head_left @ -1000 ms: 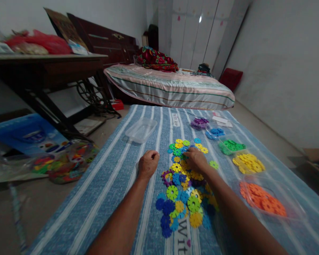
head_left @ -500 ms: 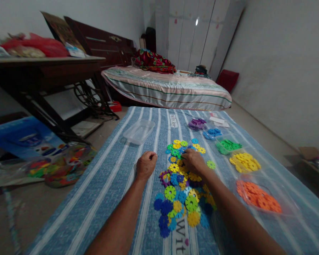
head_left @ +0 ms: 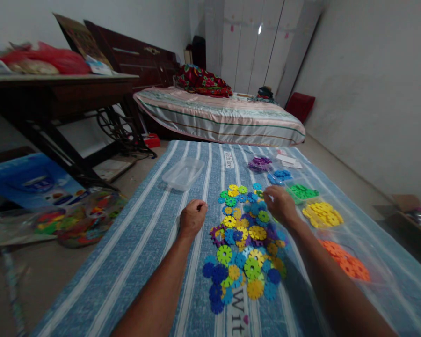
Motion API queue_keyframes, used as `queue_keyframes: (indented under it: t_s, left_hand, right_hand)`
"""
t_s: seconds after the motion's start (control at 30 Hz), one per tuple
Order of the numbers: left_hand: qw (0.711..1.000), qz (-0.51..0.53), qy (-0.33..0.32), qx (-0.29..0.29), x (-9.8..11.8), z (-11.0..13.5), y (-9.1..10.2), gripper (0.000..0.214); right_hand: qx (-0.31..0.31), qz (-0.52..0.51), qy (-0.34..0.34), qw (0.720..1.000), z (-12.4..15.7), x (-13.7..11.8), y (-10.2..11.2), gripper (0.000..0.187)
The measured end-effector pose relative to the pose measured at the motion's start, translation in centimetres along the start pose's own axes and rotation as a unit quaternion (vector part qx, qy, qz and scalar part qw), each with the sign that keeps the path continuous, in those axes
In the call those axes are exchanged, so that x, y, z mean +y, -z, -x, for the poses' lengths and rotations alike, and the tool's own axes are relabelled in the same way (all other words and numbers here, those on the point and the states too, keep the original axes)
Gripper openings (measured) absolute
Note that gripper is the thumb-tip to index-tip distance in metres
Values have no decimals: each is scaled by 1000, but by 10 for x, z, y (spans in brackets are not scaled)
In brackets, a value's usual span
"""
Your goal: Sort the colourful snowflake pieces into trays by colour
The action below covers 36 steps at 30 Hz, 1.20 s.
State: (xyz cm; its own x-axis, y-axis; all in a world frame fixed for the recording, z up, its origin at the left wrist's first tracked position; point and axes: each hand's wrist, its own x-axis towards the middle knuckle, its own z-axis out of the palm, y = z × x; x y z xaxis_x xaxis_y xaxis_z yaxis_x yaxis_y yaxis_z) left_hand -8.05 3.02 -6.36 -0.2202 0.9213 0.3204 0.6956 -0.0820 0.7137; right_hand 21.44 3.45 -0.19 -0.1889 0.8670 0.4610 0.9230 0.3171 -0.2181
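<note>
Here's the right hand (head_left: pixel 279 203), up at the far right edge of the loose pile (head_left: pixel 257 232), just beside the green discs (head_left: pixel 302 192) in their clear box. Its fingers look bunched together, tips turned inward, but blur and angle hide them — can't tell whether they pinch a disc. Over to the left hand (head_left: pixel 192 218): resting on the striped cloth (head_left: pixel 150 224) beside the pile, fingers curled into a loose fist, no disc visible in it.

And the pile itself, heaped mid-cloth between the forearms: flat, notched discs in yellow, blue, lime and purple, many overlapping. They look like thin plastic, so I'd call them light, fairly stiff, and hard to break. Smooth faces probably slide over one another — a careless scoop could drag neighbours along. Best hold? Thumb and forefinger on opposite rims, with the notches giving some bite; for one lying flat, tip up an edge first. That lime disc (head_left: pixel 249 272) near the front, mostly uncovered, offers plenty of rim; the half-buried ones want a gentle sideways slide.
</note>
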Motion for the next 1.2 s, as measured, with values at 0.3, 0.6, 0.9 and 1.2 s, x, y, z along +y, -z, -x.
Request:
queue_keyframes:
  t_s: [0.3,0.6,0.9,1.2]
  left_hand:
    - [1000,-4,-2,4,-1,0,-1,18]
    - [1000,-6,-5,1,0,0,2,16]
    - [1000,5,-9,-7,0,1,1,18]
    - [1000,-9,-3,-5,1,1,1,17]
  right_hand:
    - [77,108,-143,981,-3,43,22,26]
    - [-175,33,0,984,-2,-81,-31,26]
    - [-158,74,-43,984,-14,-106,-61,30]
    - [-101,91,27,990,-2,-89,-57,24]
